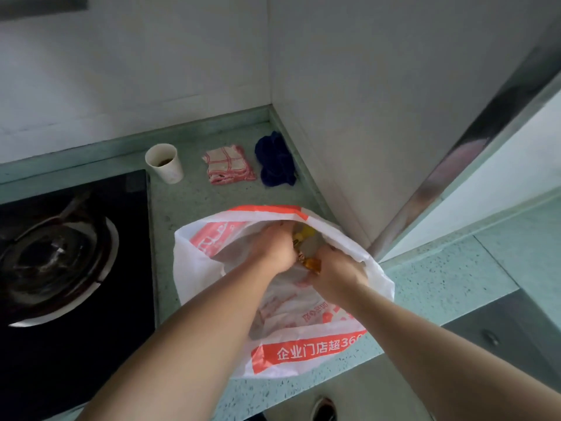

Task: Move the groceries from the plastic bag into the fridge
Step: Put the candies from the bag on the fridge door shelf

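A: Plastic bag (212, 287), white with orange-red print, sits on the pale green speckled counter (194, 205), near the front edge, mouth wide open facing up.

B: Hands?

A: Both inside the bag mouth. Left hand (274, 252) reaches in from the lower left, fingers curled downward around something among the groceries; fingertips hidden, so cannot tell exactly what it has hold of. Right hand (338, 271) comes in from the lower right, fingers curled around an amber-orange item (312, 264) between the two hands.

B: Other groceries?

A: A yellow item (305, 232) shows just behind the left hand, deeper in the bag. Too blurred to name either.

B: Fridge visible?

A: Cannot tell. A tall pale panel with a shiny metal edge (473, 153) stands at right, just beside the bag.

B: Rest of the counter?

A: Paper cup (165, 164) upright with dark residue at the bottom, behind the bag toward the wall. Folded red-and-white checked cloth (229, 165) right of the cup. Dark blue crumpled cloth (274, 161) in the corner, beside the checked one. Black gas hob (73, 344) at left with a burner (51, 256) on it.
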### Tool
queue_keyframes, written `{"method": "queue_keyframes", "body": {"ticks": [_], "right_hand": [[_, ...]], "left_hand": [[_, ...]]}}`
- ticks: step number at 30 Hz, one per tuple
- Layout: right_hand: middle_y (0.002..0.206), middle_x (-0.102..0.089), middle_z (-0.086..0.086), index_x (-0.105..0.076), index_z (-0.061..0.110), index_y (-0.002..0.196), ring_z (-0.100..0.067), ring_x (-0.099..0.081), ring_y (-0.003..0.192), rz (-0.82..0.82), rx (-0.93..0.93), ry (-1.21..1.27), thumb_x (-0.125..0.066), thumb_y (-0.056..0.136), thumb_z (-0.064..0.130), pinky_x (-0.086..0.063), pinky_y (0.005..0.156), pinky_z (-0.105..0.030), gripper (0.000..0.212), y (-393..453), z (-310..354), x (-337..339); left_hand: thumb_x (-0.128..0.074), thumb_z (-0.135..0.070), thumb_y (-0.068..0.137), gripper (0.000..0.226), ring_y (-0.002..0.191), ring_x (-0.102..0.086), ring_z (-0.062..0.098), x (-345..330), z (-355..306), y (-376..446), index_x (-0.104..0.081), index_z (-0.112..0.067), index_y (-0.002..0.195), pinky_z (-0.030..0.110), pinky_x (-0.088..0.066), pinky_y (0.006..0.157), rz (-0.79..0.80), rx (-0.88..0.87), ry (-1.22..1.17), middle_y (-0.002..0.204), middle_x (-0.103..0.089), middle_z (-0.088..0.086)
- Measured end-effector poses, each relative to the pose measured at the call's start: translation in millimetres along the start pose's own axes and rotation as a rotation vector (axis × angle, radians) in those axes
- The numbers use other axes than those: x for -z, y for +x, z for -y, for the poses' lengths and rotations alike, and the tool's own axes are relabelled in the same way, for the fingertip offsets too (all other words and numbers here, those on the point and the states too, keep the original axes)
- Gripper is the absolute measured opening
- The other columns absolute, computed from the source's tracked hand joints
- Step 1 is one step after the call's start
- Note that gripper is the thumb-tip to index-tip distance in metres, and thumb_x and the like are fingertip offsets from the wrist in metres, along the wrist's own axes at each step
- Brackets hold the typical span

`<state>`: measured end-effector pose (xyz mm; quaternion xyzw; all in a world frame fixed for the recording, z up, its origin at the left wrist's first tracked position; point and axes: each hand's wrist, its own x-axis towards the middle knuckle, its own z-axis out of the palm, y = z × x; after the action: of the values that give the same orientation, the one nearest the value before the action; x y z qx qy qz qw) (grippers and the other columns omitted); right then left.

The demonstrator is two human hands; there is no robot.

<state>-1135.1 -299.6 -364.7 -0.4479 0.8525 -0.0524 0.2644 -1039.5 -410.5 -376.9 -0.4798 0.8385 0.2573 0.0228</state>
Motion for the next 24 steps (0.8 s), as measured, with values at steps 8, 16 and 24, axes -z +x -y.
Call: {"method": "queue_keyframes", "body": {"ticks": [8, 16, 24], "right_hand": [[0.066, -0.05, 0.007, -0.043, 0.038, 0.074, -0.01, -0.044, 0.054, 0.109, 0.071, 0.175, -0.055, 0.087, 0.055, -0.032, 0.045, -0.021, 0.025, 1, -6, 13], [0.055, -0.046, 0.008, -0.051, 0.021, 0.083, -0.009, -0.04, 0.055, 0.203, -0.052, 0.685, -0.039, 0.095, 0.021, -0.034, 0.058, -0.024, 0.017, 0, 8, 52], [0.068, -0.044, -0.01, -0.047, 0.007, 0.091, -0.018, -0.038, 0.053, 0.581, -0.282, 1.231, -0.036, 0.092, 0.009, -0.041, 0.043, -0.023, 0.012, -13, 15, 88]], "left_hand": [[-0.053, -0.017, 0.088, 0.016, 0.076, -0.055, 0.019, 8, 5, -7, -0.055, -0.018, 0.104, 0.032, -0.049, 0.069, 0.056, 0.04, 0.036, 0.09, -0.056, 0.003], [-0.047, -0.01, 0.086, 0.018, 0.093, -0.056, 0.026, 31, 14, -17, -0.05, -0.022, 0.099, 0.039, -0.05, 0.085, 0.132, -0.033, 0.032, 0.098, -0.054, 0.004], [-0.046, -0.03, 0.092, 0.019, 0.064, -0.057, 0.024, 67, -3, -51, -0.059, -0.017, 0.093, 0.026, -0.043, 0.054, 0.258, 0.058, -0.156, 0.08, -0.061, 0.006]]}}
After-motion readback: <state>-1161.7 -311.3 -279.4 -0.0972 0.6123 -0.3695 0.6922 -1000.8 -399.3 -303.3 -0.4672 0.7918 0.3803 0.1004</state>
